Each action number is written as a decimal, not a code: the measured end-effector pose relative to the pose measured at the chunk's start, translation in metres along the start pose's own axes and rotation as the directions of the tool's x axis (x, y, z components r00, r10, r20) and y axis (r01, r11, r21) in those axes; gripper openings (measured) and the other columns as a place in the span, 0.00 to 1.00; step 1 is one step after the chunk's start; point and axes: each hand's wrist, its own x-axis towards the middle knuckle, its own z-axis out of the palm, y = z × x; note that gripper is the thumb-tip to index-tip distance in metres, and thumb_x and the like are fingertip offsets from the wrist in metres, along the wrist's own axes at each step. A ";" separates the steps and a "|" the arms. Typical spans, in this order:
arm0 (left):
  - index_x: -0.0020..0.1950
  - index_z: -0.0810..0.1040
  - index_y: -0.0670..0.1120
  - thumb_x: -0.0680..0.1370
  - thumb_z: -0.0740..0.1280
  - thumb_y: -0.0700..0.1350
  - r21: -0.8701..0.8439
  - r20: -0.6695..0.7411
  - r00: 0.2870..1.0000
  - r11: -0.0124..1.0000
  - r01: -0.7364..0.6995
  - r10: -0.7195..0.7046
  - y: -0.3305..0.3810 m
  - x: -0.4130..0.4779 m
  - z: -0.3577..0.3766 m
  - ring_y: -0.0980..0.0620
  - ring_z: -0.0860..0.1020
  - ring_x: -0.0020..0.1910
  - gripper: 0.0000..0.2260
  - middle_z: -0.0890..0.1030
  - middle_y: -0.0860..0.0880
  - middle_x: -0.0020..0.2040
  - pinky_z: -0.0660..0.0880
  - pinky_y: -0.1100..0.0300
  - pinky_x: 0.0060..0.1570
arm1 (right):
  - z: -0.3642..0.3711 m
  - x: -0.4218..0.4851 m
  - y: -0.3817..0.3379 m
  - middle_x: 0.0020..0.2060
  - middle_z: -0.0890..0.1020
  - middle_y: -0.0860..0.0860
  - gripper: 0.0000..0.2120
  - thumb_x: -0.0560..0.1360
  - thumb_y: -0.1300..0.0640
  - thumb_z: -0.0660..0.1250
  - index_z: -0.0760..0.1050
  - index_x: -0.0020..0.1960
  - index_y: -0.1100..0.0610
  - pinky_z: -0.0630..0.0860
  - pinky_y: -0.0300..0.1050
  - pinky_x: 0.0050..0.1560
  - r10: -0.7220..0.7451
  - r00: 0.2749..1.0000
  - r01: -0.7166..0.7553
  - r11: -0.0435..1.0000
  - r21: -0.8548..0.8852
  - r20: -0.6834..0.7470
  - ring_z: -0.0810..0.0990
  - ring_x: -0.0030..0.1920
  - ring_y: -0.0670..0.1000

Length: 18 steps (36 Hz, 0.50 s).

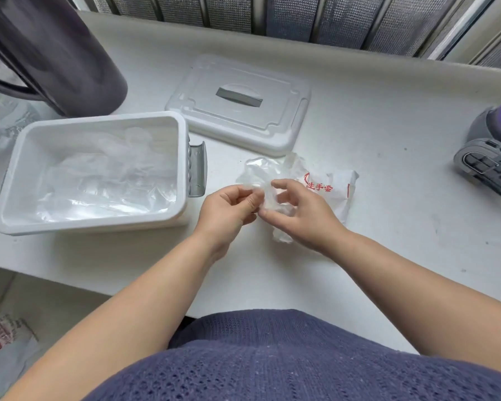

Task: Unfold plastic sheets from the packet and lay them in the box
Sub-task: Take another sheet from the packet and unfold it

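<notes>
- White table [388, 117]: spread across the view from 9 to 3 o'clock, with small dark specks toward 3 o'clock.
- Dark jug [55, 47] with a handle: upright at 10 o'clock, just behind the box.
- White box [99, 224]: open, at 9 o'clock of the hands, with a grey latch [198, 169] on the side facing 3 o'clock. Clear plastic sheets [107, 180] lying loosely inside over its floor.
- White lid [203, 117]: flat on the table at 12 o'clock, with a grey slot in its middle, near the box's far corner but apart from it.
- Grey and purple device [492, 163]: at 3 o'clock, cut by the frame edge.
- Packet [336, 192]: white with red print, lying on the table at 2 o'clock of the right hand and partly hidden behind it.
- Right hand [298, 215]: fingers curled, thumb and fingertips pinching the crumpled sheet.
- Left hand [226, 209]: pinching the same sheet at its 9 o'clock edge.
- Crumpled sheet [268, 195]: clear plastic, gripped between both hands at 3 o'clock of the box and outside it; contact with the table impossible to tell.
</notes>
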 end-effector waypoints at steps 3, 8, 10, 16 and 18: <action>0.44 0.80 0.46 0.76 0.68 0.37 0.013 0.031 0.998 0.999 -0.047 0.047 0.003 -0.002 0.002 0.59 0.77 0.34 0.05 0.81 0.54 0.33 0.76 0.67 0.40 | -0.002 0.003 -0.002 0.46 0.76 0.43 0.20 0.69 0.40 0.71 0.74 0.58 0.45 0.72 0.41 0.53 0.003 1.000 -0.003 0.997 -0.075 -0.009 0.76 0.52 0.46; 0.51 0.75 0.51 0.75 0.69 0.34 0.058 0.042 0.996 0.995 -0.087 0.085 0.008 -0.004 0.003 0.59 0.80 0.38 0.13 0.83 0.55 0.34 0.77 0.66 0.47 | 0.000 0.005 -0.006 0.33 0.74 0.42 0.10 0.75 0.51 0.68 0.71 0.36 0.49 0.65 0.34 0.39 -0.122 0.992 0.118 0.988 -0.102 -0.041 0.73 0.37 0.39; 0.51 0.75 0.50 0.74 0.70 0.34 0.071 0.017 0.996 0.994 -0.087 0.086 0.009 -0.004 0.003 0.59 0.80 0.38 0.13 0.83 0.55 0.34 0.76 0.65 0.48 | -0.001 0.005 -0.006 0.31 0.73 0.42 0.14 0.75 0.52 0.68 0.68 0.33 0.47 0.65 0.31 0.36 -0.134 0.990 0.131 0.988 -0.085 -0.033 0.71 0.34 0.39; 0.48 0.75 0.47 0.75 0.69 0.34 -0.007 -0.036 0.997 0.998 -0.069 0.068 0.011 -0.003 0.004 0.59 0.78 0.34 0.09 0.80 0.56 0.32 0.76 0.65 0.43 | -0.007 0.004 0.001 0.29 0.72 0.43 0.13 0.76 0.55 0.67 0.70 0.34 0.51 0.65 0.31 0.34 -0.066 0.996 0.066 0.998 -0.011 -0.064 0.69 0.31 0.41; 0.48 0.76 0.46 0.76 0.68 0.34 -0.002 -0.038 0.994 0.995 -0.100 0.100 0.014 -0.003 0.004 0.59 0.78 0.35 0.08 0.79 0.54 0.34 0.77 0.64 0.44 | -0.010 0.004 0.002 0.30 0.72 0.44 0.09 0.76 0.56 0.65 0.72 0.38 0.55 0.65 0.32 0.35 -0.042 0.995 0.038 0.998 -0.051 -0.090 0.70 0.32 0.42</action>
